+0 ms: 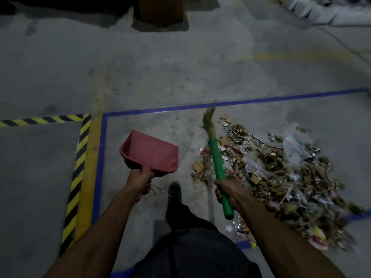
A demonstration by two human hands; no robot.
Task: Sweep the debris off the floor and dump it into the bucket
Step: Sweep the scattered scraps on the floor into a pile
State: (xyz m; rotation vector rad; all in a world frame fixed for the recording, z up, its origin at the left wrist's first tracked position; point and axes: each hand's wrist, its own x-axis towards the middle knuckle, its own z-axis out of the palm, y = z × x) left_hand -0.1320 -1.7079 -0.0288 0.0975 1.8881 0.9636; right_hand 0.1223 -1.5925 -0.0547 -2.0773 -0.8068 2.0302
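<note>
The left hand (pixel 141 182) is wrapped around the handle of a pink dustpan (pixel 151 152), holding it tilted above the concrete floor (pixel 180 73) with its open mouth facing away and to the right; the pan looks empty apart from a faint shine near its right edge. The right hand (pixel 225 192) grips the green handle of a short broom (pixel 216 163), fingers curled fully around it, with the end of the handle poking out below the fist. The broom's pale straw bristles (pixel 208 121) point away from the person and are blurred. The two hands are apart, each closed on its own tool. The debris (pixel 281 173) lies in a broad pile on the floor to the right of the broom: scraps of cardboard, dry brown bits, torn paper and clear plastic, spreading toward the lower right. The pile sits inside a rectangle marked by blue tape (pixel 220 104). To the left runs yellow-and-black hazard tape (pixel 78 163) beside a plain yellow stripe. One dark shoe (pixel 174 190) stands between the hands. A brown box (pixel 161 11) sits at the far edge, and white bundled material (pixel 325 11) lies at the upper right.
</note>
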